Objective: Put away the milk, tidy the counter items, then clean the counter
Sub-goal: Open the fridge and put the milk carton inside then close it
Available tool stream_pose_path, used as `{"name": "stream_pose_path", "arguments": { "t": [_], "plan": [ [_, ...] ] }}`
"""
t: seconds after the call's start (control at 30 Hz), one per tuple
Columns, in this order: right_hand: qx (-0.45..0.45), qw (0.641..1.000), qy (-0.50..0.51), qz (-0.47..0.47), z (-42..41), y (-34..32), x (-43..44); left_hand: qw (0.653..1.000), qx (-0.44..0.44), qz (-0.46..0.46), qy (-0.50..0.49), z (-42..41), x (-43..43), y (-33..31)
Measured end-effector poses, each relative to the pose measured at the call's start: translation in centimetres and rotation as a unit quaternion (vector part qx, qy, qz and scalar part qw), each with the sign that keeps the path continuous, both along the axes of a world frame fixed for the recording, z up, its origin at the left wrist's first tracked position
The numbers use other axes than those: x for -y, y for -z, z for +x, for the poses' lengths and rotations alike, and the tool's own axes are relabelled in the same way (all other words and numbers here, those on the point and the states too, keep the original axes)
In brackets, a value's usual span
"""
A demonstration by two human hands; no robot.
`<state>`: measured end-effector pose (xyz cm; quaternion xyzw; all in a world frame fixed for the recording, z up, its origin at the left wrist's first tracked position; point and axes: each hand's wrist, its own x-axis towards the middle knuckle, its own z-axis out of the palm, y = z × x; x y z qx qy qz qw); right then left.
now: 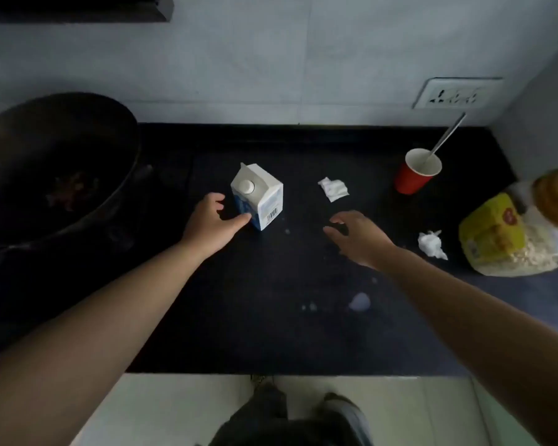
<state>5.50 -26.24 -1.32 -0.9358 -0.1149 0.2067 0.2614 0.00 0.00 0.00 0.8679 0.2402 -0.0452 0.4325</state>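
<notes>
A white and blue milk carton [261, 196] with a round white cap stands upright on the black counter [271, 333]. My left hand [210, 224] is at the carton's left side, fingers spread around its lower corner, thumb touching it, not closed on it. My right hand [358, 237] hovers open to the right of the carton, palm down, holding nothing. A crumpled white tissue [333, 188] lies behind my right hand. Another crumpled tissue [431, 244] lies further right. White milk drops [360, 301] spot the counter near the front.
A red paper cup [417, 173] with a spoon [445, 138] in it stands at the back right. A yellow bag of oats [509, 241] lies at the right edge. A large dark wok [55, 162] sits on the left. A wall socket [455, 93] is behind the cup.
</notes>
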Motion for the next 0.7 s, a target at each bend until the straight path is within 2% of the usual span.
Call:
{"name": "stream_pose_path", "arguments": {
  "t": [0.1, 0.2, 0.3, 0.43, 0.7],
  "plan": [
    [0.031, 0.999, -0.019, -0.038, 3.6, 0.8, -0.9, 0.999, 0.023, 0.000, -0.040, 2.7, -0.3, 0.7],
    [0.049, 0.995, -0.055, -0.062, 7.0, 2.0, -1.9, 0.998, 0.022, -0.040, -0.038, 4.1, 0.2, 1.8],
    [0.078, 0.990, -0.078, -0.089, 9.5, 3.4, -2.6, 0.995, 0.062, -0.076, -0.031, 4.2, 0.9, 2.7],
    [0.077, 0.984, -0.117, -0.113, 10.2, 5.6, -2.6, 0.994, 0.083, -0.071, -0.020, 3.8, 1.8, 3.7],
    [0.104, 0.978, -0.142, -0.116, 9.9, 7.8, -1.4, 0.989, 0.110, -0.053, -0.078, 4.0, 3.2, 4.4]
  ]
}}
